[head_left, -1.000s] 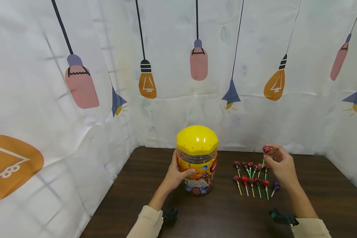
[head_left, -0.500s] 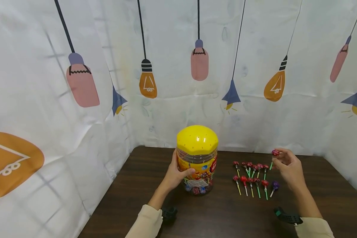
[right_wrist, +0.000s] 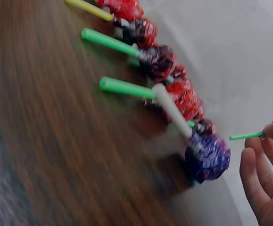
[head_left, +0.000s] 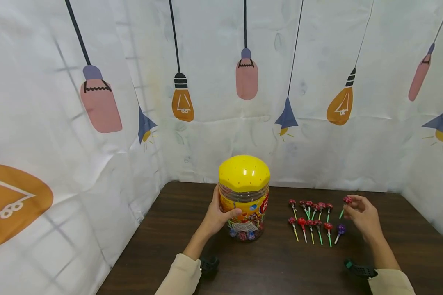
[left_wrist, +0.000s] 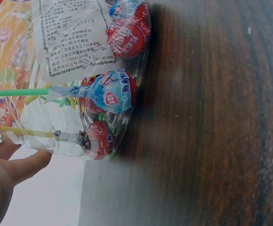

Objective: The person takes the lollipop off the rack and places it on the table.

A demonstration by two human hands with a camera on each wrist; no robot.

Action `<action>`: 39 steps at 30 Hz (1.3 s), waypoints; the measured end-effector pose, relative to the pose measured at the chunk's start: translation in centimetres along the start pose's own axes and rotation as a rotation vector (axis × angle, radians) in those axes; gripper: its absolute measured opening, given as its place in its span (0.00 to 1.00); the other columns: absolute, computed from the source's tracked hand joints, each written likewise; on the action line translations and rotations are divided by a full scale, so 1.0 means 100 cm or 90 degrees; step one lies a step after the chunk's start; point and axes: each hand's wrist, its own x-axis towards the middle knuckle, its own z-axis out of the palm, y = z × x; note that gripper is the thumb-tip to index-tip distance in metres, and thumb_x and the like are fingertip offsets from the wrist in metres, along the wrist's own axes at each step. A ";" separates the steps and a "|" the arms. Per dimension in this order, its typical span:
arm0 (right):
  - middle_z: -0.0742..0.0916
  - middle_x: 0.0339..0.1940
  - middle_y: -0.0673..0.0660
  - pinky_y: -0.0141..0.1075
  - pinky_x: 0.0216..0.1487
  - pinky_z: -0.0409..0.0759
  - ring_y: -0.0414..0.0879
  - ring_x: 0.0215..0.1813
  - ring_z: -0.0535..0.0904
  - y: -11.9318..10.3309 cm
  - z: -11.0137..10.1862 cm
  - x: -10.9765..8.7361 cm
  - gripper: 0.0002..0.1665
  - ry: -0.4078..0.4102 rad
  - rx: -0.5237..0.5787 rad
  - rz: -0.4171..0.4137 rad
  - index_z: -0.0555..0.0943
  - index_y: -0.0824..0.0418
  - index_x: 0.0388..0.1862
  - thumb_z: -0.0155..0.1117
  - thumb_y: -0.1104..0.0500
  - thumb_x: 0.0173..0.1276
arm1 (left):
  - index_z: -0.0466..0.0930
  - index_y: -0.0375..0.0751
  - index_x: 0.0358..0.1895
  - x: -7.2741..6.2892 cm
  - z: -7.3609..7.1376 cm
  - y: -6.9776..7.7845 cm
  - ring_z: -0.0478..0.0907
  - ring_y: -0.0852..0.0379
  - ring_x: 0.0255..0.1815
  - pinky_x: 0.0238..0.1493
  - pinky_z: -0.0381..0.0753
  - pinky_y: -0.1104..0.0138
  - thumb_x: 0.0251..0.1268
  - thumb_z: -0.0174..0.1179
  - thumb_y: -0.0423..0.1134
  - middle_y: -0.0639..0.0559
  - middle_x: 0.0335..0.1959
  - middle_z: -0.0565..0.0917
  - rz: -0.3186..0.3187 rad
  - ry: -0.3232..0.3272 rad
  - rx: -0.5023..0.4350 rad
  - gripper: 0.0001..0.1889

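Note:
My left hand (head_left: 217, 215) grips the side of a clear plastic jar (head_left: 244, 209) with a yellow lid (head_left: 245, 172); wrapped lollipops (left_wrist: 112, 92) show through its wall in the left wrist view. To the right, my right hand (head_left: 363, 215) pinches a red-wrapped lollipop (head_left: 347, 200) by its head, its green stick slanting down toward the table. Two rows of lollipops lie left of that hand. A purple lollipop (head_left: 341, 229) ends the near row, its white stick toward me, and a red one with a green stick (head_left: 328, 226) lies beside it.
The dark wooden table (head_left: 277, 266) carries the jar and the rows. Behind it hangs a pale cloth (head_left: 214, 139) printed with lamps and bulbs. Black straps (head_left: 359, 269) sit at both wrists.
My right hand has moved right and lower with the lollipop, from above the far row's right end to a spot beyond it. The left hand and jar stay in place.

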 end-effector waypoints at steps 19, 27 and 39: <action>0.84 0.43 0.56 0.33 0.39 0.88 0.32 0.36 0.84 0.014 -0.006 0.007 0.27 -0.126 -0.103 0.055 0.65 0.72 0.68 0.59 0.61 0.78 | 0.38 0.71 0.81 0.001 -0.001 -0.002 0.74 0.52 0.69 0.69 0.77 0.52 0.66 0.70 0.47 0.54 0.73 0.68 0.006 -0.003 -0.005 0.53; 0.84 0.51 0.68 0.35 0.38 0.82 0.39 0.40 0.81 0.021 -0.012 0.010 0.29 -0.134 -0.197 0.045 0.68 0.71 0.68 0.60 0.55 0.78 | 0.38 0.72 0.81 0.000 0.000 -0.002 0.74 0.53 0.69 0.69 0.76 0.53 0.66 0.71 0.48 0.55 0.73 0.69 0.000 -0.003 -0.001 0.52; 0.85 0.52 0.68 0.35 0.42 0.77 0.39 0.45 0.76 0.025 -0.015 0.014 0.29 -0.151 -0.261 0.008 0.72 0.69 0.67 0.60 0.51 0.78 | 0.38 0.71 0.81 0.000 0.000 0.000 0.74 0.52 0.68 0.69 0.77 0.52 0.66 0.70 0.49 0.54 0.72 0.69 0.003 -0.003 -0.004 0.52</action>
